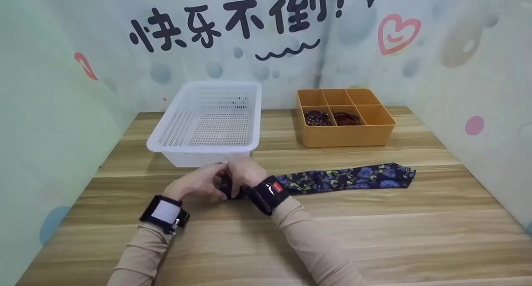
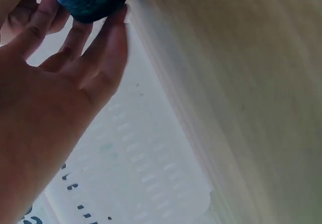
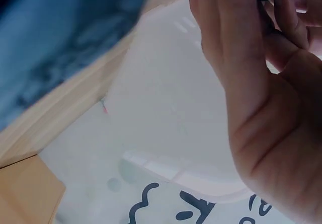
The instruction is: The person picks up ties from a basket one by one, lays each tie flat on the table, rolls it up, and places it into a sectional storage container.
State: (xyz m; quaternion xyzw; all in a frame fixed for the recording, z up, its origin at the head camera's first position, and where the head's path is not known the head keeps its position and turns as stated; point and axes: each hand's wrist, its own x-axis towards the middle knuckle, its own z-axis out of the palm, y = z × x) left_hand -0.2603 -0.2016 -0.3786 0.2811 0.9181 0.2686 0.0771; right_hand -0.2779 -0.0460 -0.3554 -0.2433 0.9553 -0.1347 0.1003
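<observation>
A dark navy necktie (image 1: 349, 180) with blue flowers and yellow-green sprigs lies stretched to the right across the table. Its left end is a rolled bundle (image 1: 225, 187) between both hands. My left hand (image 1: 198, 181) holds this roll from the left, thumb low and fingers curved round it; in the left wrist view the rolled tie (image 2: 93, 2) sits at the fingertips. From above and the right, my right hand (image 1: 248, 172) pinches the roll, whose far side is hidden. The loose tie length (image 3: 65, 48) runs blurred past the right wrist.
Just behind the hands stands a white perforated basket (image 1: 203, 149). At the back right is an orange divided box (image 1: 347, 136); two front compartments hold a coiled dark patterned roll (image 1: 318, 118) and a coiled reddish roll (image 1: 347, 119). Printed cloth walls surround the wooden table.
</observation>
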